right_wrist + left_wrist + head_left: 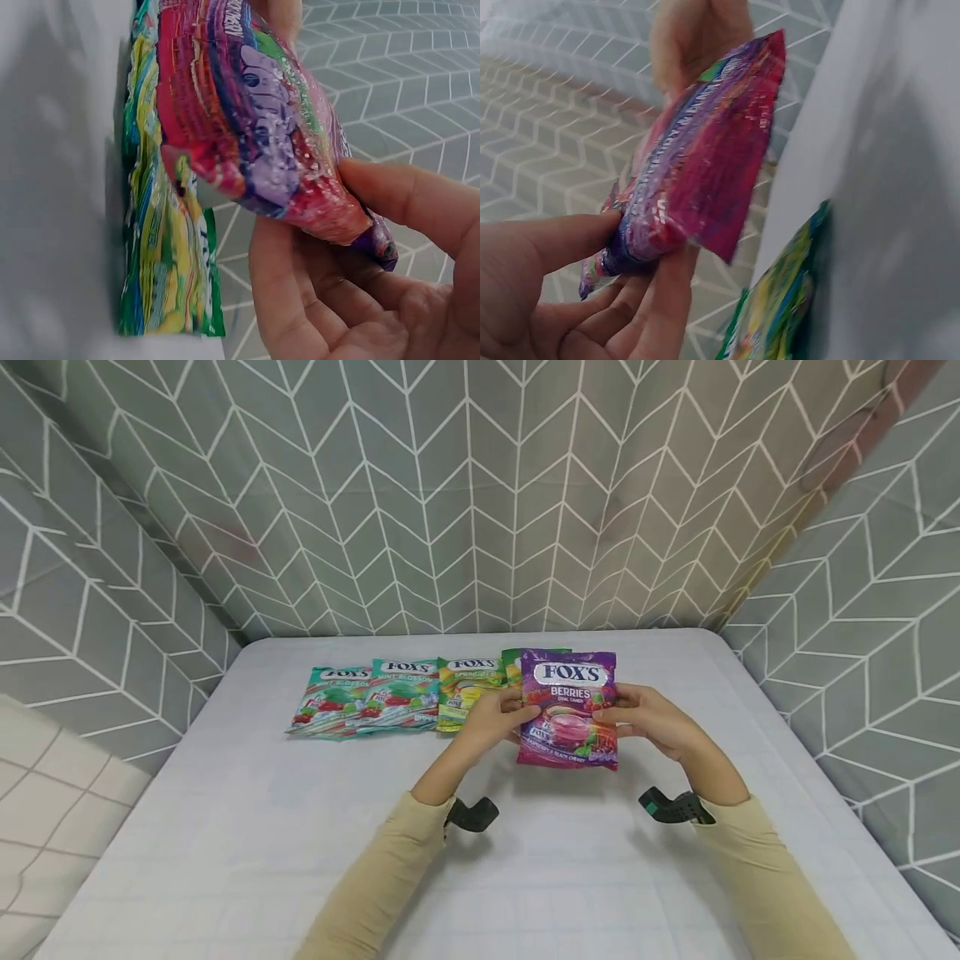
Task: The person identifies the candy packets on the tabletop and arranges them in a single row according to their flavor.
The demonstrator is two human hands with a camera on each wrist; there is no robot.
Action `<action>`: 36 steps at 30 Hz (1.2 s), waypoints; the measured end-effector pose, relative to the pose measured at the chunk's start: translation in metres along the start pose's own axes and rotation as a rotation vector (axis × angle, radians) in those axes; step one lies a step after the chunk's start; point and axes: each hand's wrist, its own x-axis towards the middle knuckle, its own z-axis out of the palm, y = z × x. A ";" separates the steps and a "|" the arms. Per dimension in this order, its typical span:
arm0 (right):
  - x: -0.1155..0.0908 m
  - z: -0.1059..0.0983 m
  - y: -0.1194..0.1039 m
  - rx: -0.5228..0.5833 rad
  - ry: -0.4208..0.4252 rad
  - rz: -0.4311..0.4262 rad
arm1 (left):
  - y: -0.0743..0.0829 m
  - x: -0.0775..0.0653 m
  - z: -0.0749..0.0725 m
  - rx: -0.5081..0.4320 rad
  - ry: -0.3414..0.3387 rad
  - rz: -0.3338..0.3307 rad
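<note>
A purple candy bag marked FOX'S Berries is held upright between both hands, its printed front facing the head camera. My left hand grips its left edge, thumb in front and fingers behind. On the opposite edge my right hand pinches it the same way. In the left wrist view the purple bag is raised off the table, and the right wrist view shows the bag tilted in the fingers. Behind it, a green candy bag is mostly hidden.
To the left lie a yellow-green candy bag and two teal Mint Blossom bags, one beside the other, in a row on the white table. A patterned curtain hangs behind the table's far edge.
</note>
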 end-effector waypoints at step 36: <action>0.015 0.039 -0.013 -0.138 0.115 -0.104 | 0.008 -0.014 -0.038 0.153 0.006 0.033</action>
